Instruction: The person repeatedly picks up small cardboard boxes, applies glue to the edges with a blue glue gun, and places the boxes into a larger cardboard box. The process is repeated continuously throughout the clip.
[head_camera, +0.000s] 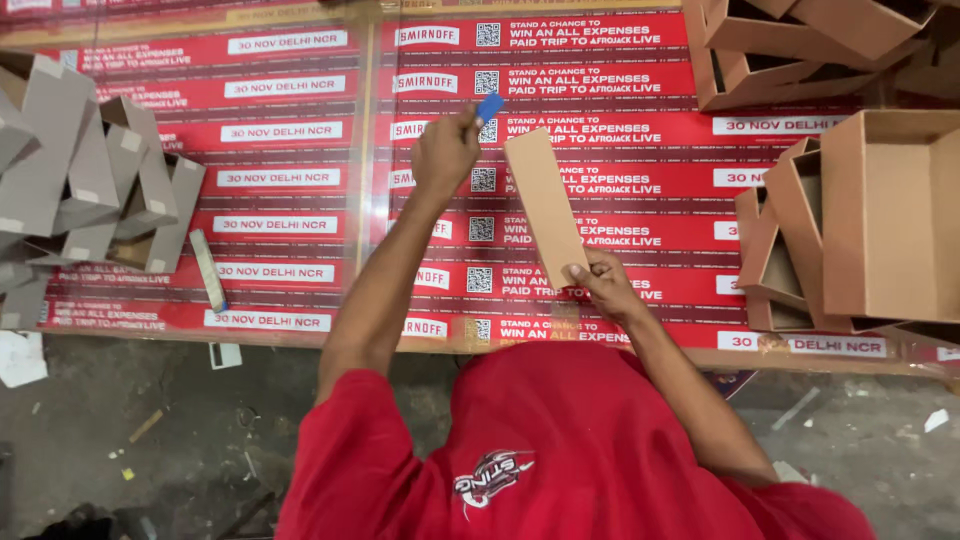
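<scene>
A: How many long flat brown cardboard strips (545, 205) are there?
B: 1, and 1 small blue plastic card (489, 106).
A: And hands?
B: 2: a left hand (445, 152) and a right hand (603, 283).
A: Open brown cardboard boxes (890, 215)?
B: At least 5 on the right; the stack is cut off.
A: Folded grey cardboard pieces (60, 150)?
B: Several overlap, so I can't count them exactly.
</scene>
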